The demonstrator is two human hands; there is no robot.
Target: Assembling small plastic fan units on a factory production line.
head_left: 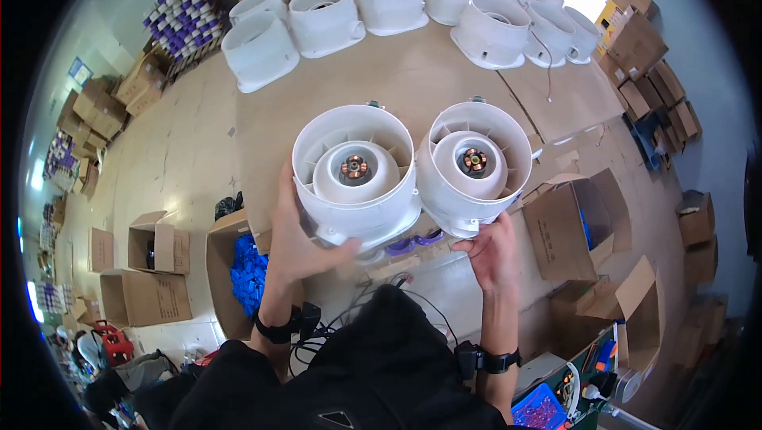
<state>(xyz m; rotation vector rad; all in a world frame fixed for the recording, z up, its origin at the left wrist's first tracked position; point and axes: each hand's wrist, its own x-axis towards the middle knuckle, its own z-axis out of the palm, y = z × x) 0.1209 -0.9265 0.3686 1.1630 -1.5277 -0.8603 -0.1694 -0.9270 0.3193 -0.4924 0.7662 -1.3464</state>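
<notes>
Two white plastic fan housings sit side by side near the front edge of the table. The left fan housing (327, 209) and the right fan housing (441, 200) both face up, showing inner vanes and a round hub. Copper windings (354, 168) show in the left hub, and similar copper windings (475, 161) in the right one. My left hand (298, 243) is curved around the left housing's side, its thumb at the near lower edge. At the near lower edge of the right housing, my right hand (494, 251) grips with bent fingers, some of them hidden.
Rows of similar white housings (321, 21) stand at the table's (389, 65) far side, with a loose wire (548, 73). An open carton (218, 271) with blue parts (248, 275) is at left; another carton (559, 227) is at right. Cables (349, 327) hang below; a blue tray (540, 408) lies lower right.
</notes>
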